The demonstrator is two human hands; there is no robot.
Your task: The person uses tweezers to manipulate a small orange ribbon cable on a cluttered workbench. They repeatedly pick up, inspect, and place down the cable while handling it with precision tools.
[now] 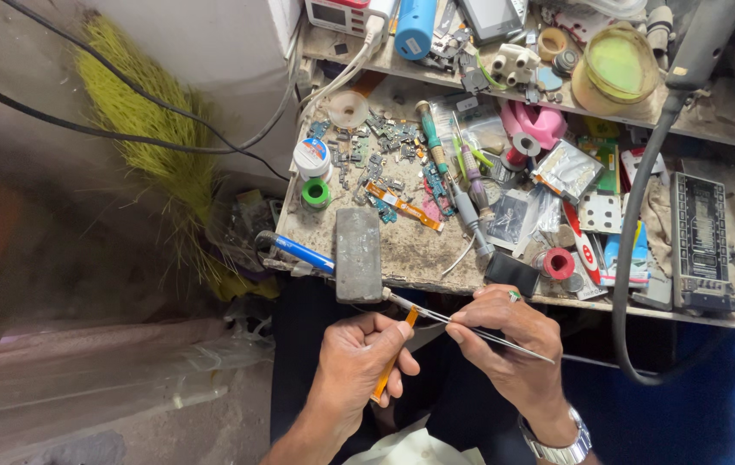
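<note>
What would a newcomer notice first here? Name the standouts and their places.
The two hands at bottom centre: the left hand pinches an orange flex strip, the right hand holds thin tweezers across it. Above them a cluttered workbench carries a grey block, and a yellow-green broom leans at left.

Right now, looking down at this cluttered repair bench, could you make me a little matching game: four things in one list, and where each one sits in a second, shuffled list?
Things:
1. orange flex strip
2. tweezers
3. grey block
4. green tape roll

Places:
A. at the bench's left edge, beside a white roll
B. pinched in the left hand
C. held in the right hand, tips pointing left
D. on the bench's front edge, just above the hands

Pairs: 1-B, 2-C, 3-D, 4-A
</note>
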